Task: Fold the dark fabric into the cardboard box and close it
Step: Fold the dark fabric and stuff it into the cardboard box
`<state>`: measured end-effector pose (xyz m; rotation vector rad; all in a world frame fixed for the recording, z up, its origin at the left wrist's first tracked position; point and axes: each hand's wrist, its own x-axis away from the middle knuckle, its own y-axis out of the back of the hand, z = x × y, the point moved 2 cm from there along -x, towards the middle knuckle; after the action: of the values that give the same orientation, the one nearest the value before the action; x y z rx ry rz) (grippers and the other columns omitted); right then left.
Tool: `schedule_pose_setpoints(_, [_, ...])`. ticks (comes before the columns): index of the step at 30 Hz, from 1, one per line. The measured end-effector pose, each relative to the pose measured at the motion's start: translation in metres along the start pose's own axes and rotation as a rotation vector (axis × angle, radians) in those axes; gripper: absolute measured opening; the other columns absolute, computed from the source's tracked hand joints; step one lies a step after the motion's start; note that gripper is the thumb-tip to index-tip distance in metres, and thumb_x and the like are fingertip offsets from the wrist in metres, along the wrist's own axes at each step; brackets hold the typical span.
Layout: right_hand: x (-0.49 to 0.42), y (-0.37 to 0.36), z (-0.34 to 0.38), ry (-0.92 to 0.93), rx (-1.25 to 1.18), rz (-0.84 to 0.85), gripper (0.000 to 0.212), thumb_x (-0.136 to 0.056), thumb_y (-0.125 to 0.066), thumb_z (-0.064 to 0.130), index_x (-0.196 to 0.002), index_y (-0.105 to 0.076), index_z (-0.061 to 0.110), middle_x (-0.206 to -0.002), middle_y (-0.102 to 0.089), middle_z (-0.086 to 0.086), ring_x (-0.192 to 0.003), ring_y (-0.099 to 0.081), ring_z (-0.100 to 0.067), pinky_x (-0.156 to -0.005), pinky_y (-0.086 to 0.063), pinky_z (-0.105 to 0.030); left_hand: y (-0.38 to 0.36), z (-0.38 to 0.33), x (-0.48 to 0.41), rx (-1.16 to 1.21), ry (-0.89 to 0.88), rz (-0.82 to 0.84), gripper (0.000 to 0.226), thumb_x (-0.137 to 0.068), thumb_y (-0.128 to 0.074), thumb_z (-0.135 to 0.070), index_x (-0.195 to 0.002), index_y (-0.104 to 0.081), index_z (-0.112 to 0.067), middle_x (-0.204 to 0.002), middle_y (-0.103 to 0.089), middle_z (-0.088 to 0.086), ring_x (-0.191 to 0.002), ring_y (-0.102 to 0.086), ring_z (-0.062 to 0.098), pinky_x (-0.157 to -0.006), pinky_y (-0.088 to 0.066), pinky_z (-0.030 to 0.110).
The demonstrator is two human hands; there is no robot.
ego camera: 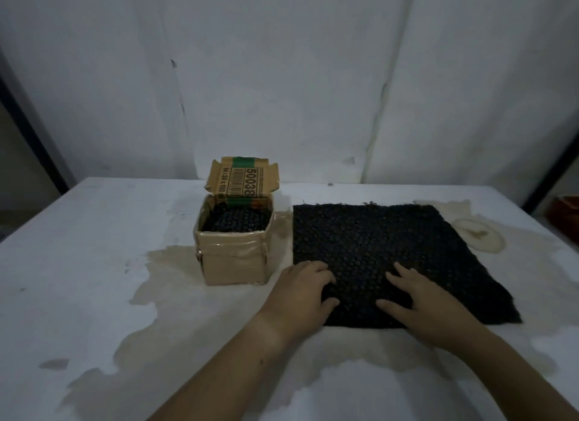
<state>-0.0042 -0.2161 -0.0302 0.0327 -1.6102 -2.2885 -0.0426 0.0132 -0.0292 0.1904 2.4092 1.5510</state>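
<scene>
state: my left hand point(305, 290) and right hand point(421, 304) lie spread, gripping nothing, on the dark bumpy square fabric point(391, 251) flat just right of the open-lidded brown cardboard box point(233, 248) | risk: box already holds dark material; a loose fold may bulge, blocking the lid

We can read print only on the raised lid flap point(242, 178) of the cardboard box point(233, 257), which stands beyond and to the left of our left hand point(302, 298). Turned sideways on the flap are the large digits "50038", a barcode beside them, and a smaller line that looks like "24 x 100", its first characters too blurred to make out.
</scene>
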Motion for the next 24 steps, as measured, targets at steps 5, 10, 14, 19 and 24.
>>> schedule_pose_setpoints(5, [-0.001, 0.002, 0.006, 0.056, -0.008, -0.262, 0.029, -0.092, -0.064, 0.035, -0.115, -0.072, 0.020, -0.140, -0.054, 0.012, -0.134, -0.046, -0.009, -0.105, -0.043, -0.030, 0.000, -0.011, -0.012, 0.109, -0.016, -0.162, 0.016, -0.091, -0.060, -0.012, -0.101, -0.067, -0.022, -0.111, -0.062, -0.008, -0.104, -0.055, 0.017, -0.083, -0.050, 0.038])
schedule_pose_setpoints(10, [0.009, 0.015, 0.025, 0.062, -0.226, -0.511, 0.026, -0.091, -0.066, 0.028, -0.115, -0.071, 0.020, -0.116, -0.069, 0.009, -0.086, -0.066, -0.006, -0.072, -0.047, -0.017, 0.040, -0.036, -0.027, 0.147, -0.129, -0.358, 0.022, -0.090, -0.055, -0.005, -0.103, -0.067, -0.019, -0.111, -0.062, -0.005, -0.106, -0.053, 0.018, -0.090, -0.047, 0.040])
schedule_pose_setpoints(14, [0.022, 0.039, 0.072, 0.219, -0.549, -0.543, 0.014, -0.097, -0.053, 0.034, -0.087, -0.063, 0.032, -0.080, -0.066, 0.010, -0.073, -0.061, -0.003, -0.058, -0.043, -0.019, 0.127, -0.062, -0.031, 0.145, -0.407, -0.405, 0.023, -0.089, -0.057, 0.000, -0.105, -0.069, -0.012, -0.116, -0.062, 0.001, -0.109, -0.055, 0.020, -0.093, -0.046, 0.037])
schedule_pose_setpoints(19, [0.044, 0.069, 0.154, 0.523, -0.862, -0.548, 0.023, -0.099, -0.044, 0.044, -0.107, -0.062, 0.033, -0.100, -0.069, 0.016, -0.094, -0.064, 0.000, -0.066, -0.047, -0.013, 0.246, -0.090, 0.003, -0.068, -0.636, -0.518, 0.022, -0.087, -0.056, 0.002, -0.100, -0.072, -0.002, -0.112, -0.066, 0.014, -0.105, -0.061, 0.027, -0.089, -0.046, 0.034])
schedule_pose_setpoints(24, [0.036, 0.080, 0.208, 0.744, -0.748, -0.582, 0.045, -0.096, -0.042, 0.049, -0.132, -0.053, 0.025, -0.125, -0.060, 0.018, -0.119, -0.055, -0.002, -0.092, -0.046, -0.022, 0.309, -0.057, 0.070, -0.294, -0.578, -0.659, 0.016, -0.097, -0.054, -0.003, -0.104, -0.068, 0.000, -0.112, -0.066, 0.012, -0.106, -0.060, 0.018, -0.092, -0.048, 0.031])
